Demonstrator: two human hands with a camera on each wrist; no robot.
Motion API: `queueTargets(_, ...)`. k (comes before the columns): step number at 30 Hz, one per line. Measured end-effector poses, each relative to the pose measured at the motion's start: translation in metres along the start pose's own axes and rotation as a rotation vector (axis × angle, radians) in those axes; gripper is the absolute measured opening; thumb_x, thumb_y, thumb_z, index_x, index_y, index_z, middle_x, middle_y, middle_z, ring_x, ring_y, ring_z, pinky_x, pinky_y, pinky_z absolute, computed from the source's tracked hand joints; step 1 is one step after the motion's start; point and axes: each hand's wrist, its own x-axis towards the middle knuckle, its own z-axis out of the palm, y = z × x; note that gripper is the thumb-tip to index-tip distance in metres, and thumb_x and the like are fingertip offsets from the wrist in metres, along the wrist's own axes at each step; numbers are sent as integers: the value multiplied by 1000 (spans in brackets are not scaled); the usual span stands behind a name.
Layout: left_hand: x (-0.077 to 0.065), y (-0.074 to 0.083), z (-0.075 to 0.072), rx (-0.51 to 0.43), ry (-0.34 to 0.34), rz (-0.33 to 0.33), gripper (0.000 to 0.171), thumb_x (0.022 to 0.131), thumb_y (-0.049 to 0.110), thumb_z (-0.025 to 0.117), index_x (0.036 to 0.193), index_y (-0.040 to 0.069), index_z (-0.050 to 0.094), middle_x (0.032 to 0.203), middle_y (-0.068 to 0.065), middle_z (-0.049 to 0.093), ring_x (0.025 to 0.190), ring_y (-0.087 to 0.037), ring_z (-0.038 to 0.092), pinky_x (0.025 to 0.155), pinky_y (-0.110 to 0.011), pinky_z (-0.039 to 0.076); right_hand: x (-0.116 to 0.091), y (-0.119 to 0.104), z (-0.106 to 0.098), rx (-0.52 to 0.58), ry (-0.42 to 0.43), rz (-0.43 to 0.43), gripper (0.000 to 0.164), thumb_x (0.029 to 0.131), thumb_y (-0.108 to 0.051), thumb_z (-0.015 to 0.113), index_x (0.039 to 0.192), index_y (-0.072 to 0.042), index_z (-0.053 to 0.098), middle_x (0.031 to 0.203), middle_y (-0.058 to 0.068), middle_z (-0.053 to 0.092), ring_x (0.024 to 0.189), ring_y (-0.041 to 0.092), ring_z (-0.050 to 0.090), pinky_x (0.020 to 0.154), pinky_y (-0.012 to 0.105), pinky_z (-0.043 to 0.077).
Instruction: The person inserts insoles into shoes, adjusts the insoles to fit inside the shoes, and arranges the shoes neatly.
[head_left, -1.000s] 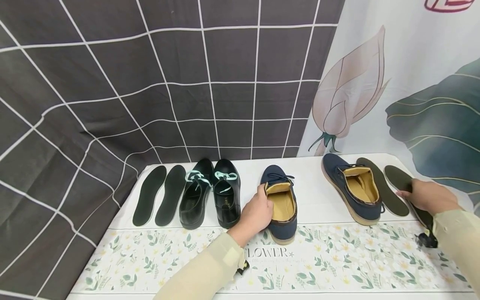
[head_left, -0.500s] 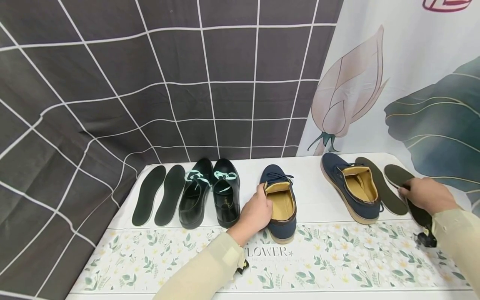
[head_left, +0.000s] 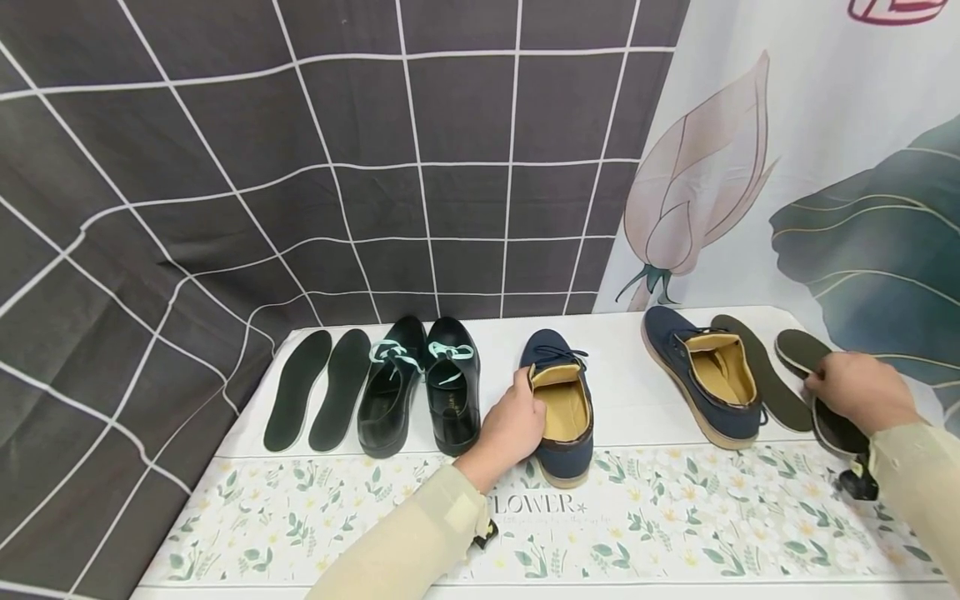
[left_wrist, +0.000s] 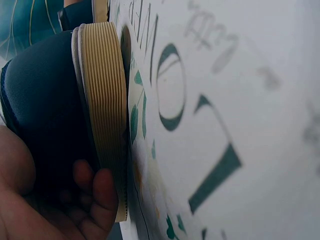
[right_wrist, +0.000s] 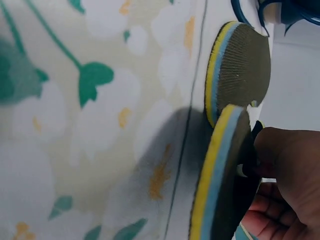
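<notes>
My left hand (head_left: 516, 418) grips the left side of a navy lace-up shoe (head_left: 564, 462) with a mustard lining, its thumb at the collar. The left wrist view shows the shoe's ribbed tan sole (left_wrist: 105, 95) beside the curled fingers of the left hand (left_wrist: 50, 210). At the far right, my right hand (head_left: 862, 387) pinches a dark insole (head_left: 799, 352) near its middle. In the right wrist view this insole (right_wrist: 215, 175) is tilted, showing yellow and blue layers at its edge. A second insole (head_left: 765, 375) lies beside the other navy shoe (head_left: 671, 358).
On the left stand black shoes (head_left: 452, 417) with mint laces. Two more dark insoles (head_left: 298, 392) lie flat beside them. The white table cover (head_left: 615, 375) has a floral strip (head_left: 337, 517) along the front. A dark gridded cloth (head_left: 450, 108) hangs behind.
My right hand has taken hold of the far-right insole, which has shifted slightly right and now looks tilted and bent. The left hand and its shoe have stayed put.
</notes>
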Motion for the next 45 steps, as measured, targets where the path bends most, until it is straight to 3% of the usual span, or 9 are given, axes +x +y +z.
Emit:
queueTargets(7, 0, 0, 1, 2, 9, 4, 56, 101, 21, 45, 154, 10, 31, 128, -12, 66, 102, -28, 68, 81, -45, 52, -6, -6, -12, 2, 140, -21, 39, 91, -17, 62, 56, -14, 45, 55, 2, 39, 54, 24, 41, 50, 38, 31)
queueTargets(14, 0, 0, 1, -4, 11, 8, 56, 100, 21, 45, 154, 9, 31, 129, -13, 66, 103, -29, 68, 82, -45, 52, -9, -23, -31, 36, 201, -31, 41, 92, -18, 59, 55, -16, 41, 52, -2, 34, 49, 19, 36, 48, 33, 26)
queueTargets(25, 1, -2, 2, -19, 6, 7, 55, 102, 23, 42, 154, 9, 31, 132, -12, 65, 109, -29, 67, 87, -46, 52, -17, -68, -64, 24, 226, -96, 34, 93, -21, 54, 60, -14, 47, 55, 0, 40, 52, 21, 40, 49, 34, 27)
queueTargets(30, 2, -4, 2, -15, 8, 24, 54, 102, 23, 42, 153, 9, 32, 129, -13, 66, 107, -29, 67, 85, -46, 52, -20, -90, -73, 35, 197, -151, 25, 92, -25, 58, 73, -10, 64, 62, 2, 53, 55, 21, 46, 48, 36, 33)
queueTargets(34, 1, -5, 2, 13, 17, 40, 53, 101, 23, 43, 152, 9, 33, 118, -14, 70, 97, -29, 69, 77, -44, 52, -23, -108, -74, 56, 186, -194, 21, 89, -25, 61, 82, -7, 71, 69, 3, 61, 57, 20, 50, 48, 36, 37)
queueTargets(38, 0, -5, 1, 24, 11, 38, 52, 102, 24, 42, 151, 10, 32, 106, -16, 72, 86, -29, 69, 70, -43, 50, -28, -125, -70, 67, 219, -253, 17, 87, -24, 65, 78, -11, 72, 70, 1, 62, 58, 17, 49, 48, 33, 37)
queueTargets(45, -1, -4, 0, -12, 5, 28, 53, 102, 24, 41, 153, 10, 31, 105, -17, 72, 87, -30, 69, 72, -44, 51, -39, -156, -64, 100, 268, -350, 12, 82, -20, 68, 70, -18, 68, 63, -7, 57, 56, 12, 46, 50, 31, 36)
